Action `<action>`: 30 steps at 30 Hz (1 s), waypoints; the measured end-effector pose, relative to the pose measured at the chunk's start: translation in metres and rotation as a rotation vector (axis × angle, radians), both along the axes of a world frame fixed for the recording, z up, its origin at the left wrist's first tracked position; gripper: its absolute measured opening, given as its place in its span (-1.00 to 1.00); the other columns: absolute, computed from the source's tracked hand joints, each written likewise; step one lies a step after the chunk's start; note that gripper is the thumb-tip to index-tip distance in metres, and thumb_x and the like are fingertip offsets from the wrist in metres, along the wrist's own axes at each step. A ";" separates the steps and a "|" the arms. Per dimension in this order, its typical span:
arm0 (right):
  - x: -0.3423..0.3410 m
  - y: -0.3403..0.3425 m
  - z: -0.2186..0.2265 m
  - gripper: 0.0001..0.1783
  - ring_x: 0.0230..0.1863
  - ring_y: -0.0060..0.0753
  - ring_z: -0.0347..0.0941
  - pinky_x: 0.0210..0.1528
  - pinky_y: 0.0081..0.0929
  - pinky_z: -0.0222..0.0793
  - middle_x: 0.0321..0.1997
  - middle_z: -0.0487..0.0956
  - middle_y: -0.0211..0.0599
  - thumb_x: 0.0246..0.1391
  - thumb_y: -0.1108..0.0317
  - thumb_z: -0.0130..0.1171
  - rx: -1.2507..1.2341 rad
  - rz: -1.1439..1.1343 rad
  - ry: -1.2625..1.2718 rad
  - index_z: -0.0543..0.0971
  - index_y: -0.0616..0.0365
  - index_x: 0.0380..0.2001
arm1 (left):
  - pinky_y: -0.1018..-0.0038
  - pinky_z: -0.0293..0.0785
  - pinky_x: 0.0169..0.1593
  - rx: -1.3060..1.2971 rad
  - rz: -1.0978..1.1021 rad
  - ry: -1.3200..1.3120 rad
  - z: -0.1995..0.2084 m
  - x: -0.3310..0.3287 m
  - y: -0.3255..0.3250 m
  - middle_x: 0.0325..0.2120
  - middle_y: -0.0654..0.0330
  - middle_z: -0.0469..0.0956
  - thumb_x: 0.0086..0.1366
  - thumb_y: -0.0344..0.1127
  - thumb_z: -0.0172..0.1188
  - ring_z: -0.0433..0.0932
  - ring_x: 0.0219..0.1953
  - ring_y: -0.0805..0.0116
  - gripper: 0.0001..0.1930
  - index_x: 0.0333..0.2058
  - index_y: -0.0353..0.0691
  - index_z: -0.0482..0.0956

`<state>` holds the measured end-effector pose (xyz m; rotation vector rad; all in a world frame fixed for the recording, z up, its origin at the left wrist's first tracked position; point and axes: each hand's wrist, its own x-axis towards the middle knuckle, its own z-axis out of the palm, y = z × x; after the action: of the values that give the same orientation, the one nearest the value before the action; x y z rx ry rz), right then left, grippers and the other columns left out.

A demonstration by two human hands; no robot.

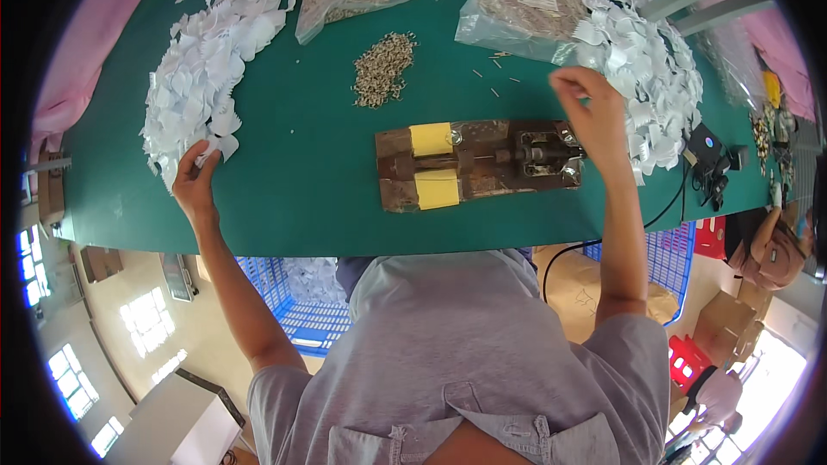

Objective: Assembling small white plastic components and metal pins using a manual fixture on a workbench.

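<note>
White, flat, comb-edged pieces [202, 60] heap at the frame's left; the left hand [197, 179] pinches one there. Right of centre, the right hand [594, 112] curls beside a matching white heap [642, 60], its grip unclear, above the green tabletop [301, 189].

Loose, faded grey shirt [465, 319] with wide short sleeves [633, 370] and an open, stitched collar [581, 443]
</note>
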<state>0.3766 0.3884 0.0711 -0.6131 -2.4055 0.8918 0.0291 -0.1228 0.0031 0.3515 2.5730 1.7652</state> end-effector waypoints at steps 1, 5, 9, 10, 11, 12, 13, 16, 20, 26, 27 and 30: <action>-0.012 0.005 -0.005 -0.89 -0.14 -0.33 0.68 -0.06 -0.44 0.55 -0.23 0.73 -0.29 0.22 0.46 0.32 0.003 -0.013 0.006 0.69 0.16 -0.19 | 0.54 0.51 -0.02 -0.046 0.090 0.071 0.004 -0.001 0.005 -0.05 0.25 0.69 0.22 -0.49 0.49 0.60 -0.14 0.51 -0.70 -0.05 -0.28 0.76; -0.045 0.018 -0.020 -0.89 -0.22 -0.19 0.65 -0.14 -0.29 0.55 -0.28 0.69 -0.28 0.10 0.41 0.37 0.111 0.160 -0.226 0.66 0.14 -0.30 | 0.55 0.51 -0.11 -0.105 0.291 0.307 0.031 0.016 0.029 -0.19 0.29 0.69 0.33 -0.36 0.44 0.58 -0.20 0.55 -0.80 -0.12 -0.29 0.76; -0.059 0.033 -0.036 -0.93 -0.17 0.07 0.60 -0.11 -0.09 0.52 -0.35 0.62 -0.13 0.07 0.35 0.29 0.241 0.298 -0.381 0.61 0.07 -0.41 | 0.54 0.49 -0.18 -0.161 0.385 0.423 0.019 0.008 0.017 -0.30 0.31 0.68 0.46 -0.29 0.31 0.54 -0.28 0.54 -0.84 -0.16 -0.27 0.71; -0.057 0.036 -0.038 -0.92 -0.18 0.08 0.59 -0.12 -0.09 0.51 -0.36 0.61 -0.12 0.07 0.36 0.28 0.270 0.316 -0.383 0.59 0.09 -0.43 | 0.56 0.47 -0.21 -0.054 0.303 0.419 0.008 0.006 0.017 -0.34 0.34 0.63 0.49 -0.31 0.28 0.50 -0.29 0.60 -0.86 -0.13 -0.25 0.68; -0.054 0.036 -0.039 -0.91 -0.19 0.10 0.58 -0.12 -0.08 0.50 -0.36 0.60 -0.12 0.07 0.36 0.26 0.299 0.323 -0.391 0.57 0.11 -0.44 | 0.62 0.43 -0.29 0.187 0.206 0.306 0.012 0.020 0.041 -0.39 0.34 0.59 0.52 -0.34 0.23 0.46 -0.36 0.64 -0.90 -0.13 -0.22 0.65; -0.052 0.029 -0.033 -0.89 -0.21 0.10 0.57 -0.13 -0.08 0.50 -0.37 0.59 -0.12 0.07 0.38 0.26 0.356 0.313 -0.388 0.54 0.13 -0.44 | 0.65 0.39 -0.38 0.256 0.194 0.289 0.016 0.031 0.060 -0.41 0.34 0.56 0.53 -0.36 0.21 0.45 -0.46 0.65 -0.92 -0.13 -0.21 0.62; -0.048 0.023 -0.029 -0.88 -0.23 0.10 0.56 -0.14 -0.07 0.49 -0.37 0.58 -0.11 0.07 0.40 0.26 0.414 0.287 -0.392 0.52 0.16 -0.45 | 0.65 0.35 -0.50 0.385 0.142 0.205 0.028 0.046 0.084 -0.37 0.24 0.63 0.54 -0.38 0.15 0.46 -0.56 0.58 -0.95 -0.17 -0.18 0.49; -0.044 0.014 -0.026 -0.86 -0.26 0.07 0.56 -0.15 -0.10 0.49 -0.36 0.59 -0.11 0.07 0.44 0.27 0.244 0.263 -0.375 0.50 0.21 -0.43 | 0.65 0.30 -0.59 0.617 -0.032 0.017 0.056 0.091 0.115 -0.27 -0.01 0.71 0.56 -0.42 0.07 0.48 -0.60 0.54 -0.88 -0.21 -0.10 0.31; -0.044 -0.003 -0.002 -0.88 -0.35 -0.36 0.59 -0.19 -0.40 0.52 -0.36 0.64 -0.25 0.11 0.51 0.30 -0.124 0.262 -0.411 0.55 0.27 -0.32 | 0.63 0.35 -0.52 0.726 -0.193 -0.136 0.057 0.129 0.139 -0.24 -0.07 0.72 0.52 -0.51 0.07 0.49 -0.55 0.51 -0.86 -0.18 -0.12 0.32; -0.034 -0.043 0.015 -0.77 -0.29 -0.54 0.62 -0.15 -0.52 0.56 -0.28 0.71 -0.35 0.16 0.54 0.32 -0.218 0.253 -0.202 0.66 0.19 -0.09 | 0.67 0.36 -0.39 0.630 -0.353 -0.310 0.080 0.168 0.169 -0.11 -0.01 0.70 0.41 -0.59 0.14 0.53 -0.37 0.57 -0.57 0.22 -0.22 0.40; -0.031 -0.053 0.017 -0.74 -0.28 -0.55 0.63 -0.15 -0.53 0.56 -0.28 0.71 -0.35 0.15 0.57 0.33 -0.252 0.280 -0.155 0.67 0.16 -0.08 | 0.69 0.34 -0.39 0.608 -0.391 -0.317 0.076 0.172 0.171 -0.11 0.01 0.70 0.36 -0.61 0.13 0.52 -0.37 0.58 -0.56 0.20 -0.24 0.43; -0.027 -0.081 0.030 -0.69 -0.19 -0.56 0.63 -0.14 -0.55 0.56 -0.27 0.70 -0.38 0.12 0.64 0.36 -0.314 0.405 -0.123 0.67 0.16 -0.06 | 0.71 0.28 -0.39 0.604 -0.445 -0.356 0.066 0.188 0.169 -0.20 0.13 0.67 0.28 -0.63 0.09 0.48 -0.39 0.60 -0.66 0.02 -0.28 0.56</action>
<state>0.3499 0.3072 0.1013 -0.2956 -2.5689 1.4584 0.2169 0.0459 0.0688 0.5021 1.5412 2.1289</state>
